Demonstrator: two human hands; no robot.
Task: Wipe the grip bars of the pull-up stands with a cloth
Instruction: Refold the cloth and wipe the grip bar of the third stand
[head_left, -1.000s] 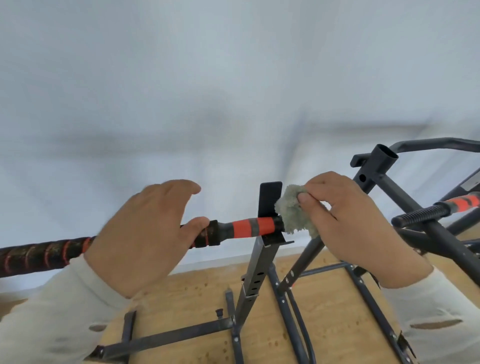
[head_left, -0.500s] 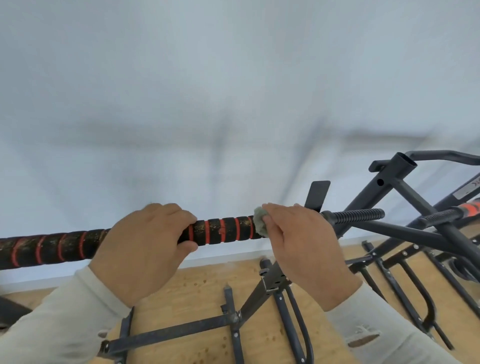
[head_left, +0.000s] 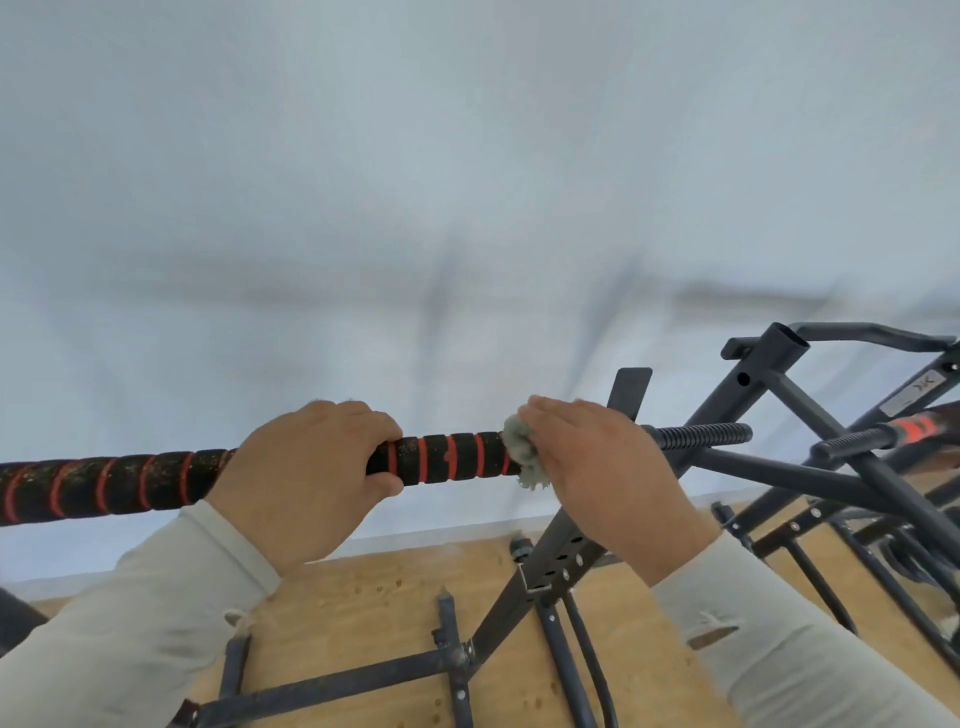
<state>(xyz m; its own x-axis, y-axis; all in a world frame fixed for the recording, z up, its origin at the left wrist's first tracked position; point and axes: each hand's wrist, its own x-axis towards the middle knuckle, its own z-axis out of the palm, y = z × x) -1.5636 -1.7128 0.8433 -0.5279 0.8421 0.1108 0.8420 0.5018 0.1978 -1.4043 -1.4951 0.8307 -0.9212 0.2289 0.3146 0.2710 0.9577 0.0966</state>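
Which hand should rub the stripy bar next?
The right hand: it already presses the cloth against the bar. The left hand just grips the bar, steadying it.

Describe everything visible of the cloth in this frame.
The cloth is a small, grey-green, fuzzy wad, mostly hidden under the right hand, which presses it around the grip bar at the end of the black-and-red foam section. Only a frayed tuft shows beside the fingers; its full size cannot be told.
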